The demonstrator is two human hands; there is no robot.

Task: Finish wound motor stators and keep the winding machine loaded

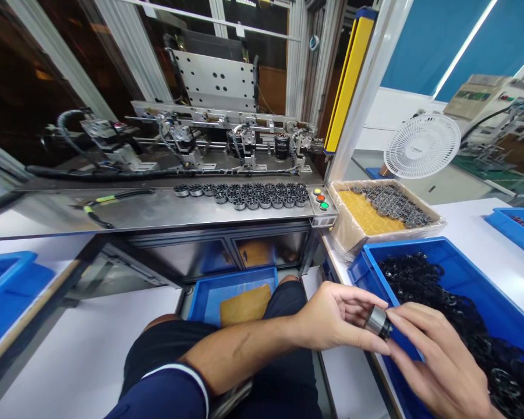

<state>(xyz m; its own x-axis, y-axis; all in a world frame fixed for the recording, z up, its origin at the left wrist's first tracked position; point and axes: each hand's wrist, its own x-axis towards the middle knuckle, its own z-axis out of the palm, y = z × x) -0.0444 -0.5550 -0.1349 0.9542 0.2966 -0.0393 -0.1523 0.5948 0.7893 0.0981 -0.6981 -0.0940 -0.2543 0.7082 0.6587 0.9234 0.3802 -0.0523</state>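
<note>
Between my two hands is a short silvery metal cylinder (376, 320) with a black part at its lower right end. My left hand (329, 317) grips it from the left, fingers above and thumb below. From the right, the fingertips of my right hand (439, 355) pinch the black end, and partly cover it. Both hands are over the near left edge of a blue bin (371, 262) heaped with black plastic ring-shaped parts (467, 317). On the steel ledge ahead, several rows of round black-and-silver parts (262, 195) are laid out.
A machine with clamps (244, 142) stands behind the ledge. Pliers with yellow-green and black handles (100, 206) lie at left. A button box (321, 203) sits beside a lined carton (358, 235) of round metal parts. A fan (421, 145) is behind; a blue tray (196, 299) is below.
</note>
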